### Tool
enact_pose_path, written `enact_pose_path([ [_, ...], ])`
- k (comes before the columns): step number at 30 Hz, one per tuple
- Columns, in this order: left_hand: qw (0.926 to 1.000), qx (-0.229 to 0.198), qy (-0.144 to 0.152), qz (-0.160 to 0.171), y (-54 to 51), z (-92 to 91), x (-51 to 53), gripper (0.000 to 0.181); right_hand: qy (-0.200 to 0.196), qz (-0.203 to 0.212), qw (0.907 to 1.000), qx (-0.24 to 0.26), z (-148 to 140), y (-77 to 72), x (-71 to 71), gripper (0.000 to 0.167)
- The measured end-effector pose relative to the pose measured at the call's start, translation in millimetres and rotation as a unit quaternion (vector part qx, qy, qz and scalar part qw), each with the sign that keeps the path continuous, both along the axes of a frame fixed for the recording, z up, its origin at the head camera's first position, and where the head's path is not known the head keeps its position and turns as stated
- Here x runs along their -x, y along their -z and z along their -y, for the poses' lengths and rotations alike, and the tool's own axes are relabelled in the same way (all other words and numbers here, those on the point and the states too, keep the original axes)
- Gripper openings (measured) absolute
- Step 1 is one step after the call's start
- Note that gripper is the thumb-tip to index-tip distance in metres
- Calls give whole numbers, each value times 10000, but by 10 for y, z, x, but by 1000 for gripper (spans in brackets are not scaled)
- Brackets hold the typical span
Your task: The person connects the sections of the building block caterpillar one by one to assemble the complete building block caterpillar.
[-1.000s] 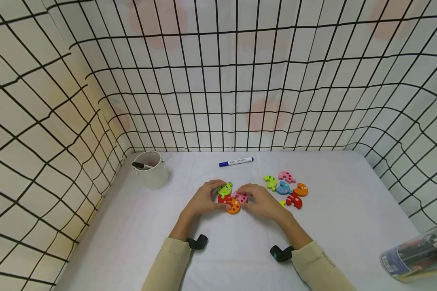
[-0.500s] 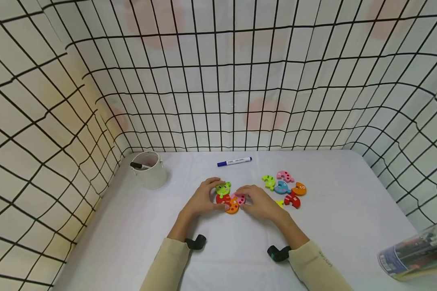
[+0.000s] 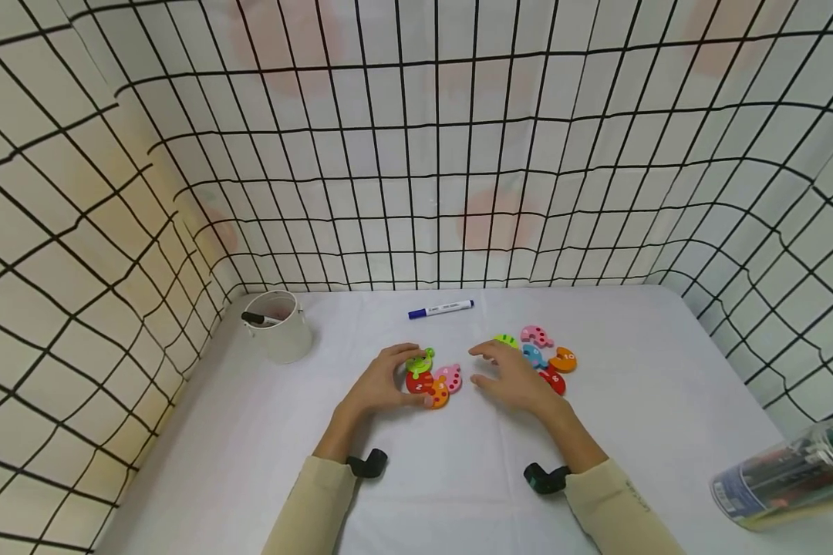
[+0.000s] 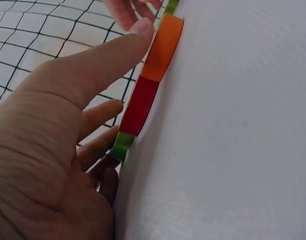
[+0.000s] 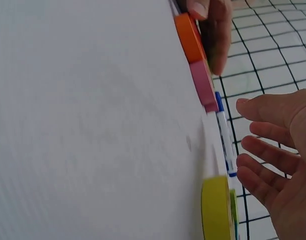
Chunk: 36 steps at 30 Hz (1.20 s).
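Observation:
My left hand (image 3: pixel 380 383) holds a small group of flat number puzzle pieces on the white cloth. Its fingers lie at the green piece with a face (image 3: pixel 419 362), and its thumb is on the orange piece (image 3: pixel 439 395) marked 3. Between those two sits the red piece (image 3: pixel 417 384) marked 2. A pink spotted piece (image 3: pixel 449 378) adjoins the orange one on its right. My right hand (image 3: pixel 517 379) is apart from the group, holding nothing, fingers loosely bent. A yellow piece (image 5: pixel 215 207) lies below it in the right wrist view; the hand hides it in the head view.
Right of the right hand lie loose blue (image 3: pixel 533 356), pink (image 3: pixel 536 335), orange (image 3: pixel 564 359) and red (image 3: pixel 553 381) pieces, plus a partly hidden green one (image 3: pixel 505 339). A blue-capped marker (image 3: pixel 440 310), a white pot (image 3: pixel 282 339) and a clear jar (image 3: pixel 780 478) stand around.
My right hand has let go of the pink piece and moved right toward the loose pieces, covering some. The pink piece stays beside the orange one. The left hand keeps its hold.

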<state>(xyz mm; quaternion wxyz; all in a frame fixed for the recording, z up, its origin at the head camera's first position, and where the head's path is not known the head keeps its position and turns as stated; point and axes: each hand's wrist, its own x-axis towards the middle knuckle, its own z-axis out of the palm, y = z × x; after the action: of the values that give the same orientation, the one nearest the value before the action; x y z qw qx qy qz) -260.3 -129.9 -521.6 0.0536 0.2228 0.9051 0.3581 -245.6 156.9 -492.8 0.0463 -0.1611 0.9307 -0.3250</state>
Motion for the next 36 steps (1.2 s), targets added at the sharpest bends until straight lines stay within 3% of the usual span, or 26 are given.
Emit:
enact_pose_path([
  [4,9999,-67,126,-29,-3,8,-11,86,215,-14,9997,86,-148,14,65,47],
  [13,9999,-32,-103,92,15,1,18,81,901,-153,9957,-127,-353,24,191,51],
  [19,9999,-83,-60,57,16,11,21,80,979,-299,9946,-154,-396,83,252,51],
  [36,9995,42,-275,121,4,-22,2,87,1175,7,9929,-192,-371,96,306,55],
])
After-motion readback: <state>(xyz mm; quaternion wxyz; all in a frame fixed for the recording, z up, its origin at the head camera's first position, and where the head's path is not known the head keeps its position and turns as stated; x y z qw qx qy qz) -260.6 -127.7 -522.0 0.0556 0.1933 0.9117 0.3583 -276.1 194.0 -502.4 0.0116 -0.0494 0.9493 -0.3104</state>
